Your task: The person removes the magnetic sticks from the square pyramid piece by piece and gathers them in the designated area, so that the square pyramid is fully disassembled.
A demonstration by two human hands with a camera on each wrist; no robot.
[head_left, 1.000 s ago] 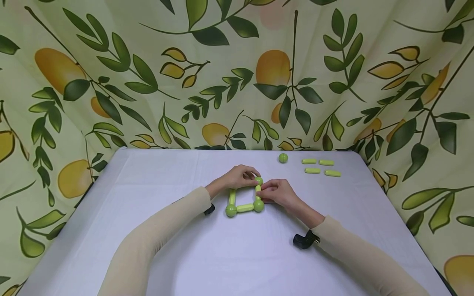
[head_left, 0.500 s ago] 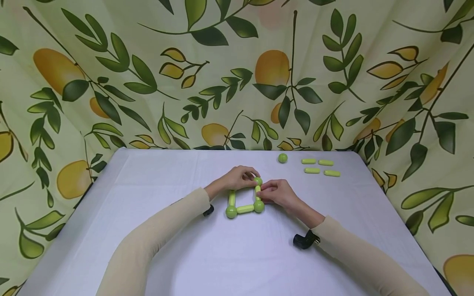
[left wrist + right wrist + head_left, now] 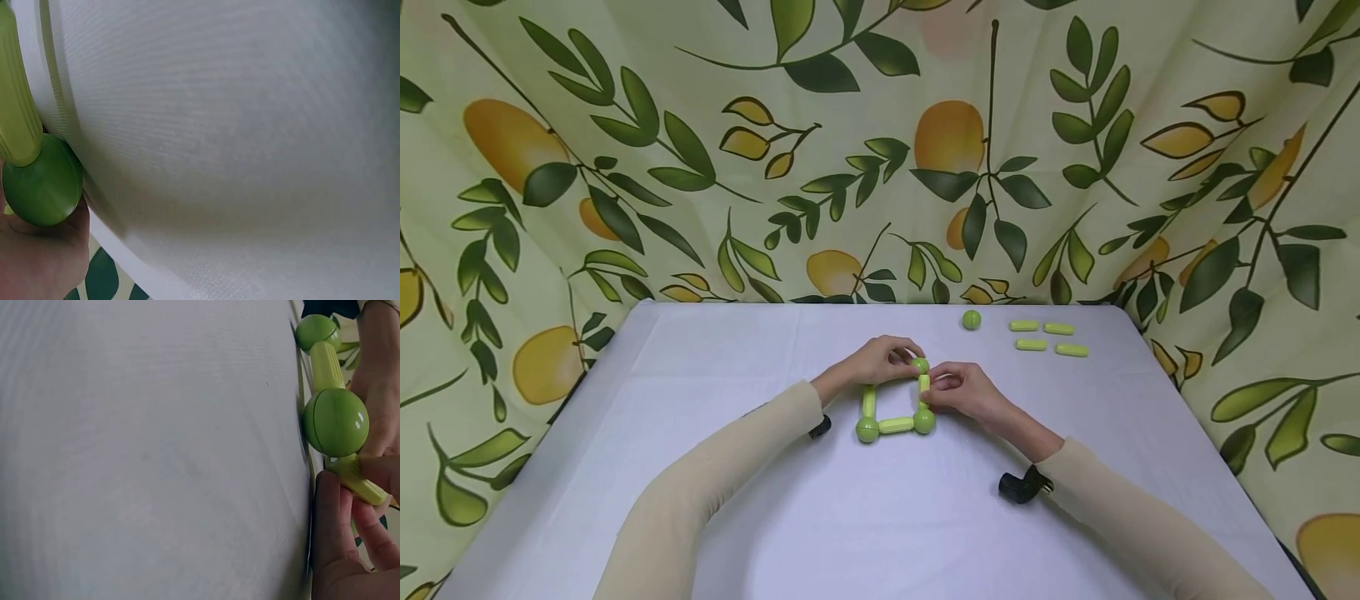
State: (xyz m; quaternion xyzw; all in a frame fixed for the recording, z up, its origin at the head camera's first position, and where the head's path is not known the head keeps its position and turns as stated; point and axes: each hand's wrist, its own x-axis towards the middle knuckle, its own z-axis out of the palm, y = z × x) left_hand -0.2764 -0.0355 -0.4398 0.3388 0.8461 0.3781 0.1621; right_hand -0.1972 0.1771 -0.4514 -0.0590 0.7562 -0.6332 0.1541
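Green balls and light-green grooved rods form a four-sided frame on the table between the hands. My left hand (image 3: pixel 883 358) pinches the ball (image 3: pixel 920 365) at the far right corner, covering the frame's far left part. Just to its right, my right hand (image 3: pixel 966 390) pinches the right-side rod (image 3: pixel 924 383) between thumb and fingers. That rod runs down to the near right ball (image 3: pixel 336 422). A front rod (image 3: pixel 896 426) joins it to the near left ball (image 3: pixel 867 430), from which a left rod (image 3: pixel 868 402) leads back. Against the left hand in its wrist view sits a ball (image 3: pixel 44 181).
A loose green ball (image 3: pixel 972 320) and several loose rods (image 3: pixel 1031 344) lie at the back right of the white-covered table (image 3: pixel 820 517). Behind it hangs a leaf-patterned curtain (image 3: pixel 850 208). Black wrist devices (image 3: pixel 1024 485) sit under both forearms.
The near right ball has shifted slightly towards the person, and the right-side rod now stands straighter. My right hand has moved a little to the right, while the left keeps its hold.
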